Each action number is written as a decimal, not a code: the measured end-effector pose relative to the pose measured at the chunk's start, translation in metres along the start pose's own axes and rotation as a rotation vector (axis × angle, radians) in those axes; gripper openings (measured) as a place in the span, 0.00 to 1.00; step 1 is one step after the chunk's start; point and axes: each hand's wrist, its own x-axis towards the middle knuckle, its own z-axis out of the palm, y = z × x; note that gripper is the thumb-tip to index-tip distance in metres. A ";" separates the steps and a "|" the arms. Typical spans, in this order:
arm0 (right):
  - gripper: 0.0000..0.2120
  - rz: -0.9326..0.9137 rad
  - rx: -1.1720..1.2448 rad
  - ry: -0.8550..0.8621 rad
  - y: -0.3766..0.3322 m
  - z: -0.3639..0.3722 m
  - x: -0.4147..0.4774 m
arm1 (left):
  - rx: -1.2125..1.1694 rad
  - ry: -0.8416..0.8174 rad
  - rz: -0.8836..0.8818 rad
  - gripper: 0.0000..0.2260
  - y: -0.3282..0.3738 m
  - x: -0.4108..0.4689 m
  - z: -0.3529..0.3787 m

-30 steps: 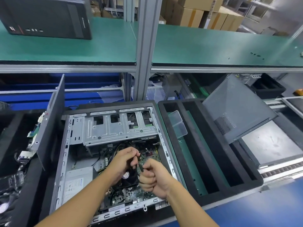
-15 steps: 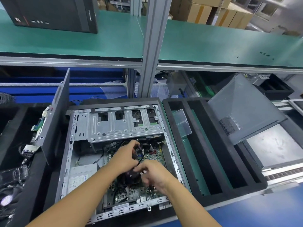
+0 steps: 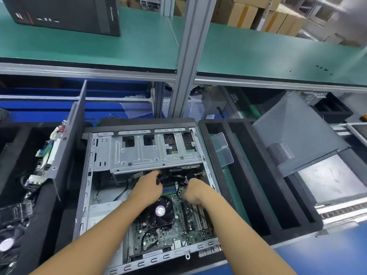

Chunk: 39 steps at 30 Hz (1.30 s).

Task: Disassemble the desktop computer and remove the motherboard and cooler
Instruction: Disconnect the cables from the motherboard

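A single wide-angle camera worn on the person's head looks forward and steeply down into the open desktop computer (image 3: 139, 155) on the counter (image 3: 321, 255). It sits close: both forearms enter from the bottom edge, with the left hand (image 3: 148, 187) and right hand (image 3: 195, 192) mid-frame. The green shelf (image 3: 258, 52) curves across the top.

Bare left forearm (image 3: 95, 235), bare right forearm (image 3: 244, 235), bare left hand (image 3: 148, 187), bare right hand (image 3: 195, 192)
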 end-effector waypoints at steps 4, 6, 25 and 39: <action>0.22 0.072 -0.079 0.076 -0.001 0.008 0.015 | -0.006 -0.043 -0.008 0.22 0.004 -0.004 0.001; 0.28 0.107 0.037 0.244 0.002 0.018 0.024 | -0.024 -0.055 -0.018 0.25 0.007 -0.005 0.002; 0.14 0.070 0.117 0.360 0.009 0.032 0.062 | 0.738 0.216 0.575 0.04 0.024 -0.039 0.043; 0.07 -0.021 0.121 0.469 0.014 0.038 0.057 | 0.733 -0.036 0.192 0.09 0.044 0.026 0.050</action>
